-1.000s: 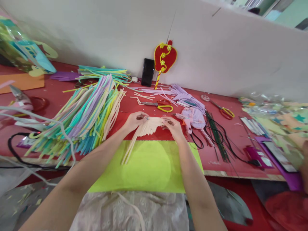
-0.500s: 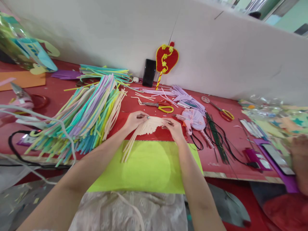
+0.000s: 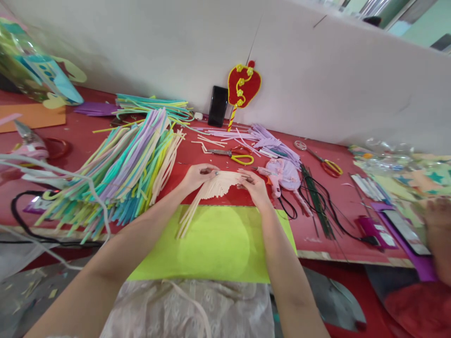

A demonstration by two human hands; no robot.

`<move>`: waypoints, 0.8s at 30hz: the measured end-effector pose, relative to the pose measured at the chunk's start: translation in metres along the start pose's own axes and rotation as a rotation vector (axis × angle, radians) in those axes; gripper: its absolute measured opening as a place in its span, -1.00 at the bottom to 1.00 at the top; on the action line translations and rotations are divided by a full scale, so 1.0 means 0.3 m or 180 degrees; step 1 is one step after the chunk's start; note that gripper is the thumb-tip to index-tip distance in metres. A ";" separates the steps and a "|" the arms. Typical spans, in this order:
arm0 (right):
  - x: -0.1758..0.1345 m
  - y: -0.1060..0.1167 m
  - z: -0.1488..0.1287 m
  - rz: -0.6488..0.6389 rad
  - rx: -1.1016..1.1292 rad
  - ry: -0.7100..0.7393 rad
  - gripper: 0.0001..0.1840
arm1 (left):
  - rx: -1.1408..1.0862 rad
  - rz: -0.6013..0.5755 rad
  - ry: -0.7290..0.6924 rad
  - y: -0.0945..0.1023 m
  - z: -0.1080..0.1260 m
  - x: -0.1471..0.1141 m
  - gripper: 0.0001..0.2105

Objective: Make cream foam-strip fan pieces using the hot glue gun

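Between my two hands is a cream wing-shaped piece [image 3: 219,184] made of pipe cleaners laid side by side, with trimmed lower ends. A few longer strands trail from its left side over the lime-green sheet [image 3: 211,249]. My left hand [image 3: 201,177] pinches its upper left edge, and my right hand [image 3: 251,184] grips the right tip. Both hands are closed on it, above the red table. Scissors [image 3: 232,154] with red and yellow handles lie just beyond. A pink glue gun [image 3: 276,176] rests on the right, beside my right hand.
A large heap of pastel pipe cleaners [image 3: 130,164] lies left. Lilac pipe cleaners [image 3: 275,143], a black phone [image 3: 218,106] and a red fan-shaped ornament [image 3: 244,87] are at the back. Cables and green wires [image 3: 317,202] lie right, near another person's arm [image 3: 439,234].
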State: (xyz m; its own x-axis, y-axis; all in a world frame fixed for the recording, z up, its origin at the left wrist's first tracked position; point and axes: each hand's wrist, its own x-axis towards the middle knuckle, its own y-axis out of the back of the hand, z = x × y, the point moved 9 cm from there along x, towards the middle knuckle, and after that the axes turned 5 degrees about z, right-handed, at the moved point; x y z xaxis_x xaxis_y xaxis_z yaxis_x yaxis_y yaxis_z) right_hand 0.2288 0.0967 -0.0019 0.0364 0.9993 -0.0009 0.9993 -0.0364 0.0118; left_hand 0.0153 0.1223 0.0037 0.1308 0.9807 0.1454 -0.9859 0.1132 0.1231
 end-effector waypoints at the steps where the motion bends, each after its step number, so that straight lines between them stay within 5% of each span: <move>1: -0.001 -0.002 -0.002 -0.0034 -0.0032 0.0009 -0.57 | -0.0010 0.0007 0.0022 0.000 -0.001 0.000 -0.71; 9: -0.005 -0.003 -0.007 -0.0052 -0.0036 0.0046 -0.61 | -0.0053 0.0023 0.0022 0.003 -0.006 0.003 -0.70; 24: -0.004 -0.018 0.021 -0.0151 -0.0010 -0.0124 -0.61 | 0.0252 -0.0595 -0.0005 -0.059 0.014 -0.016 -0.71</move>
State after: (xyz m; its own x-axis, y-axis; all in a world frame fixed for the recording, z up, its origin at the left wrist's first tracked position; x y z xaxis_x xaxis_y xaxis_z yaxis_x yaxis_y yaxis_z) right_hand 0.2234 0.0958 -0.0083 -0.0106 0.9991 -0.0405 0.9998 0.0111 0.0141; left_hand 0.0326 0.1149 0.0050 0.3109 0.9436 0.1143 -0.9332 0.2802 0.2248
